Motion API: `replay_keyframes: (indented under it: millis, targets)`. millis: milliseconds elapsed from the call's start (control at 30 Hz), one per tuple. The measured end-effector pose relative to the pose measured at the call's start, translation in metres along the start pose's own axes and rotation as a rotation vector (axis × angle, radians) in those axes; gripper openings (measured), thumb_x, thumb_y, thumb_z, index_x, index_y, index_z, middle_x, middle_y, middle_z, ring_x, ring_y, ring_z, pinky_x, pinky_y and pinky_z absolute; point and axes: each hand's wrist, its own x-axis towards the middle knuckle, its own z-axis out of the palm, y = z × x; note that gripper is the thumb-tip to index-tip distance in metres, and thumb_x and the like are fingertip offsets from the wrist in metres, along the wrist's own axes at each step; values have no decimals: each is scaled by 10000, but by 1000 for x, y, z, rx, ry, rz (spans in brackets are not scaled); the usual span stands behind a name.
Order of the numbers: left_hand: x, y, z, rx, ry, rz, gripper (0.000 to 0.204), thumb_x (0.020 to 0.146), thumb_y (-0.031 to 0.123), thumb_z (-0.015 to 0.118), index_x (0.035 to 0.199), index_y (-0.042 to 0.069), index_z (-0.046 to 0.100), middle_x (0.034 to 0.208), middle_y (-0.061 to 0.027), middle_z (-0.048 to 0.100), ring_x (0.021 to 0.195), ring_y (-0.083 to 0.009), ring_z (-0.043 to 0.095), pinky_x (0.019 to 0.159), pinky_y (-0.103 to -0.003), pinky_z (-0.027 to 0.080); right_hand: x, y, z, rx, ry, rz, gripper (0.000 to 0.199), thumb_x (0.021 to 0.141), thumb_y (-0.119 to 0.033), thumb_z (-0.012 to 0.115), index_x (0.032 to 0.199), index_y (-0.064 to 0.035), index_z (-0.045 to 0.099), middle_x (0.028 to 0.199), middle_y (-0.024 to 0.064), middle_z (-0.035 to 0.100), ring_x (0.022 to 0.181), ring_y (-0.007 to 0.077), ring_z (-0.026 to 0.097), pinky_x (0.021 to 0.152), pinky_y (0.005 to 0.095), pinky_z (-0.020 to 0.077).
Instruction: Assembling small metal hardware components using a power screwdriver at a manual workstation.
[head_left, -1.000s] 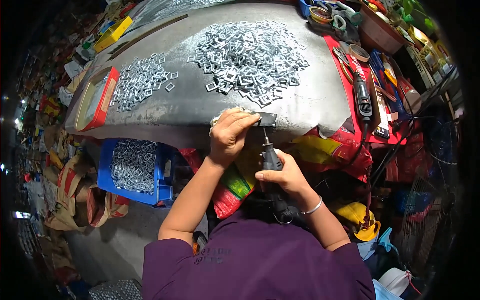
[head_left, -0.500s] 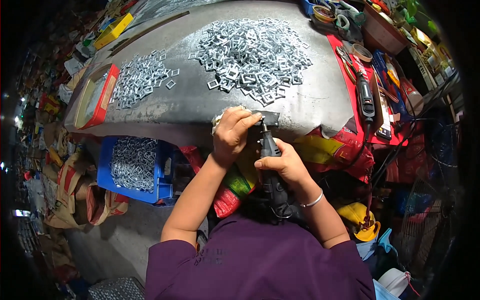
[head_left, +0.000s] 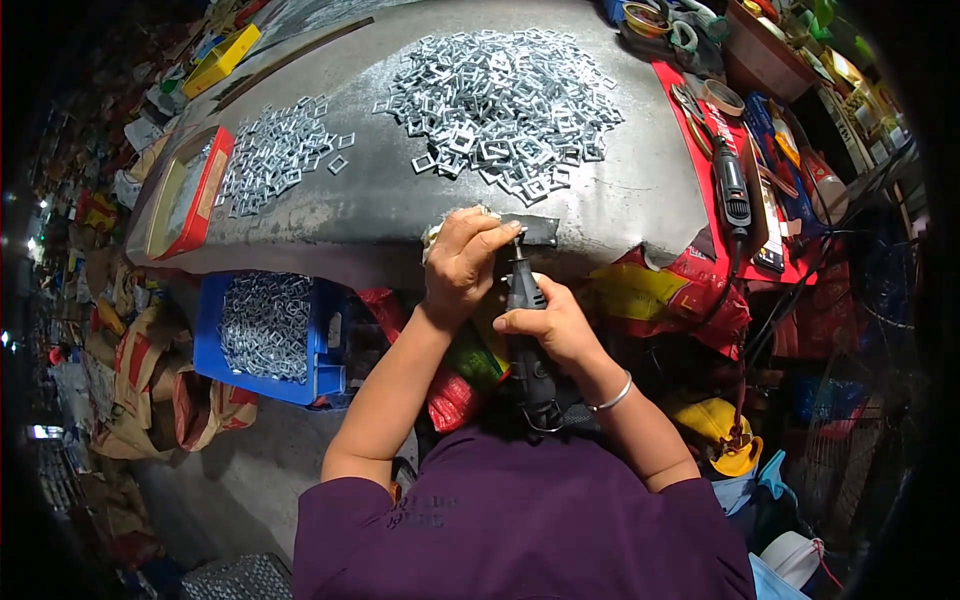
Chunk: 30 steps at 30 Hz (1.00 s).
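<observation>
We held a small metal piece [head_left: 455, 228] in our left hand [head_left: 462, 265] at the near edge of the tabletop [head_left: 400, 205], just beside a dark pad [head_left: 535, 230]. The left grip was clenched on it, with the fingertips pinching it from above (the piece itself was almost hidden, so we cannot tell its exact shape). Our right hand [head_left: 550, 325] was wrapped around a dark rotary tool [head_left: 525, 330], with its tip pointing up to the pinched piece.

On the tabletop a big heap of square frames [head_left: 500, 100] lay further away, and a smaller heap [head_left: 275, 150] lay to the left, near a red tray [head_left: 185, 190]. A blue crate [head_left: 265, 330] with more frames stood below the edge. A second tool [head_left: 732, 185] rested on a red mat [head_left: 700, 110] at the right.

We judged the piece to be light, stiff and thin, maybe with sharp edges, and slippery under the vibration. It should be taken by its outer sides, near the tabletop edge for support. The tool seemed heavier, so the middle of its body was the good place to hold.
</observation>
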Motion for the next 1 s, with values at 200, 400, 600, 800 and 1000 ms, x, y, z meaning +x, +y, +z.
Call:
replay_keyframes:
  millis: [200,400,600,800,1000]
  targets:
    - [30,-23,-49,255,188,-93,206,839,-14,677,1029,46,733,1040,-76,682,976,-257,619,893,-384,497,-21,9,-24,-269,-95,-109,375,720,37,757,1052,-21,594,770,48,613,597,135,568,574,253,468]
    - [65,-65,-66,754,-7,-281,144,876,172,713,1001,107,739,1079,-48,653,1055,-225,555,908,-379,471,-27,5,-16,-138,-110,-6,412,711,66,752,1080,-22,592,742,36,601,579,133,575,554,240,462]
    - [57,-39,-46,249,-53,-559,84,839,46,733,921,64,740,868,-53,727,776,-221,627,719,-315,507,-26,15,-21,-244,-93,-129,394,716,61,749,1067,-28,593,736,33,598,575,124,562,549,238,456]
    - [18,6,-9,-83,-45,-139,238,755,-62,753,971,38,757,910,-47,724,811,-214,643,745,-307,518,-21,8,-27,-153,-104,-39,344,730,44,741,1034,-35,600,746,31,602,574,117,548,551,242,452]
    - [7,0,-4,-38,-11,-11,260,798,3,698,1044,62,762,964,-61,699,883,-254,631,814,-358,529,-4,4,-15,5,-50,-9,308,742,25,737,1013,-40,608,758,34,606,588,120,549,562,248,459]
